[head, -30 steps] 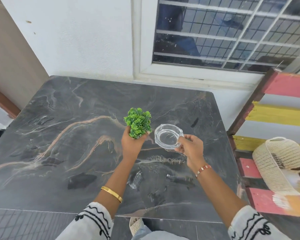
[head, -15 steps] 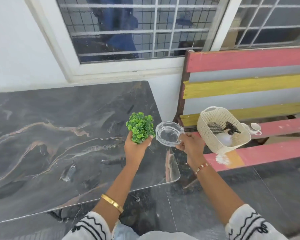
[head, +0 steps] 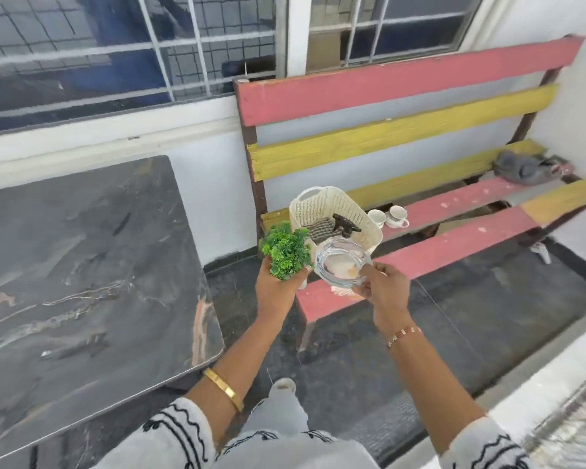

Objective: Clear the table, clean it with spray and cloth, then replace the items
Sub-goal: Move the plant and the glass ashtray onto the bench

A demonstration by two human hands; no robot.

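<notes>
My left hand grips a small green potted plant from below; its pot is hidden in my palm. My right hand pinches the rim of a clear glass ashtray. Both are held in the air over the near left end of the red and yellow bench, just in front of a cream woven basket. In the basket stand a spray bottle with a black trigger and a checked cloth. The dark marble table lies to the left with a bare top.
Two white cups stand on the bench seat right of the basket. A grey rag lies at the bench's far right end. A barred window and white wall are behind. Dark tiled floor runs between table and bench.
I have turned right, away from the table. Both hands carried the plant and the ashtray from above the table's right part to over the bench's left end.
</notes>
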